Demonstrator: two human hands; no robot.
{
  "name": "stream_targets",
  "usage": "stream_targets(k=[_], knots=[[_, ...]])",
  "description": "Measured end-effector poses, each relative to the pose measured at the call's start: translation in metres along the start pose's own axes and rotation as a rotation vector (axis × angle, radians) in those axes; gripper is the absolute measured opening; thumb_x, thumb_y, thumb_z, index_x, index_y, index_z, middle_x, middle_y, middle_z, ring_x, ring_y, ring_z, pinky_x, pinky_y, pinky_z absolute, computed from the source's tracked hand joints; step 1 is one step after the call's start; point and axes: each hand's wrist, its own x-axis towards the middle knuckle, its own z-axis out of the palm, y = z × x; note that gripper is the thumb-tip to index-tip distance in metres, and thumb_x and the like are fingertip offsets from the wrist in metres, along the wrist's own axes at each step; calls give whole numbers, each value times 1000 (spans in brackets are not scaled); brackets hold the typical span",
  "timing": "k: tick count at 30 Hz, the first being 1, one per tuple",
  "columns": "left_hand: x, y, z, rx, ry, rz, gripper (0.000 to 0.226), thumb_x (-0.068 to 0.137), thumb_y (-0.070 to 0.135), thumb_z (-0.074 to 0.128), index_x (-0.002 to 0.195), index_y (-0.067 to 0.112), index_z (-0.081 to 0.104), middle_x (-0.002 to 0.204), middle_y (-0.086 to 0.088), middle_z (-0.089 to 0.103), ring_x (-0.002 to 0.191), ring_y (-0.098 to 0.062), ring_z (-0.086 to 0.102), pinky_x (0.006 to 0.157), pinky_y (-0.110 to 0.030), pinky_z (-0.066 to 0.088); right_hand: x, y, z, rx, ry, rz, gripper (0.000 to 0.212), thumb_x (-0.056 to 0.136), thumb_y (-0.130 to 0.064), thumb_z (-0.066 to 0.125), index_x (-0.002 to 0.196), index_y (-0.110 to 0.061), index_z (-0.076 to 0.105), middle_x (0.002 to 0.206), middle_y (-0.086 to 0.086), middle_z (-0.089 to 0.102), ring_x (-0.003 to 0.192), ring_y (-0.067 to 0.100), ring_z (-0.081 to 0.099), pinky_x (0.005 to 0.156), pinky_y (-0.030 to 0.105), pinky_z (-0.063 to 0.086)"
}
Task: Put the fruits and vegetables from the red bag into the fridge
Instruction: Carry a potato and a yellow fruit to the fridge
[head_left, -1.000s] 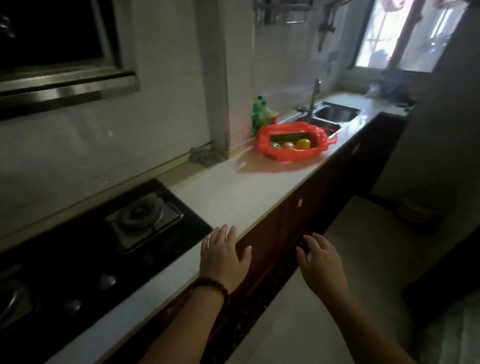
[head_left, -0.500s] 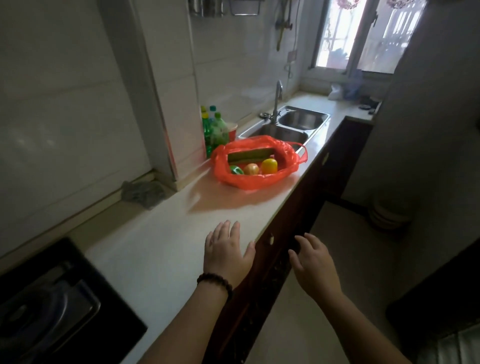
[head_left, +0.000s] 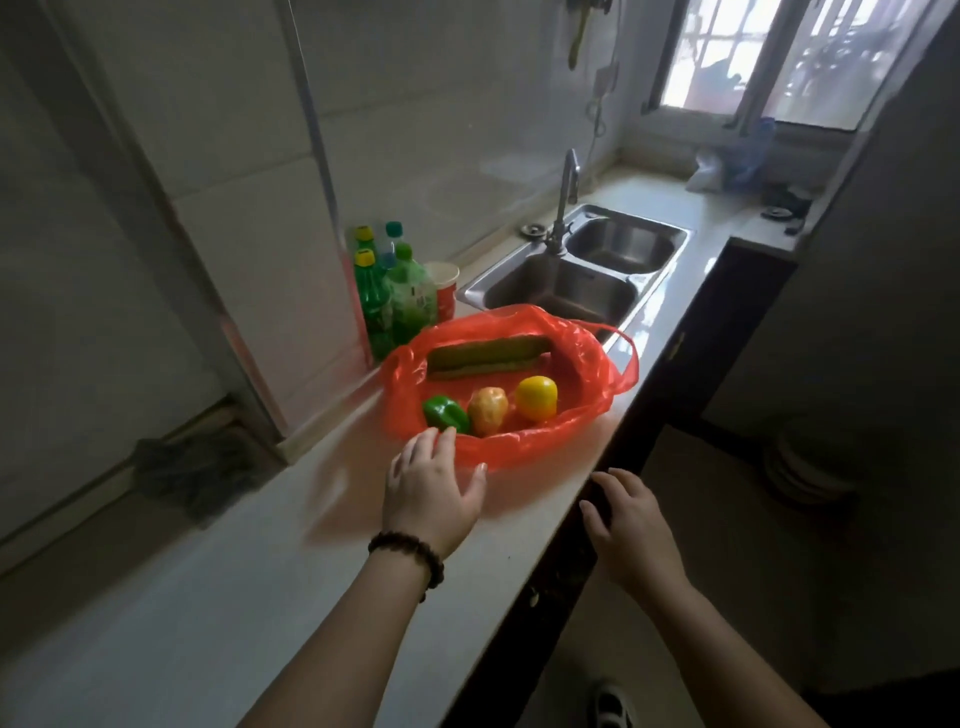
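An open red plastic bag (head_left: 576, 358) lies on the white counter (head_left: 208, 597) beside the sink. Inside it I see a long green cucumber (head_left: 488, 355), a green pepper (head_left: 444, 413), an orange-yellow fruit (head_left: 487, 410) and a yellow pepper (head_left: 536, 397). My left hand (head_left: 431, 493), with a dark bead bracelet at the wrist, hovers open at the bag's near rim, its fingertips touching or almost touching the plastic by the green pepper. My right hand (head_left: 631, 530) is open over the counter's front edge, holding nothing. No fridge is in view.
Green bottles (head_left: 387, 296) and a red cup (head_left: 444, 291) stand against the wall behind the bag. A double steel sink (head_left: 576, 270) with a tap (head_left: 566, 197) lies beyond. A grey cloth (head_left: 192, 467) sits at the wall on the left. Dark cabinets run below the counter.
I have moved along the counter toward the bag, so the stove has left the view. My left hand has reached forward to the bag's near rim; the right hand follows along the counter edge.
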Motion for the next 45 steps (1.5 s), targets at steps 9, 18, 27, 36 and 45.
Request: stream_targets(k=[9,18,27,36,45], knots=[[115,25,52,-44,42,-335,59,92,44,47,141,15,37,143,-4,41,133,-22,34,107,-36,33,196,30,13,-11,-198,-274,48,87,-29,58,133,-18,49,137,3,44,123,22,45,99,36,43],[171,51,91,-12,-44,-471,61,89,42,52,141,16,36,144,-4,38,133,-22,36,108,-36,35,277,28,36,-51,-451,-478,71,81,-51,63,140,-25,35,147,3,31,129,26,38,103,40,41],[219,40,124,95,-321,-468,78,81,44,65,144,17,26,141,-8,38,130,-28,37,106,-39,36,298,39,60,-127,-575,-418,94,71,-45,75,145,-25,20,139,4,36,118,27,48,88,41,50],[216,39,114,-122,-46,-474,79,75,43,73,139,19,34,134,-4,44,121,-23,46,97,-35,45,312,33,40,4,-575,-334,90,70,-48,75,142,-28,25,140,2,38,119,24,49,93,41,49],[171,39,56,-247,391,-666,76,70,42,76,133,19,41,129,-8,45,115,-25,49,90,-32,42,298,-28,16,153,-502,-532,83,68,-44,78,136,-24,33,133,5,47,112,23,53,86,34,46]])
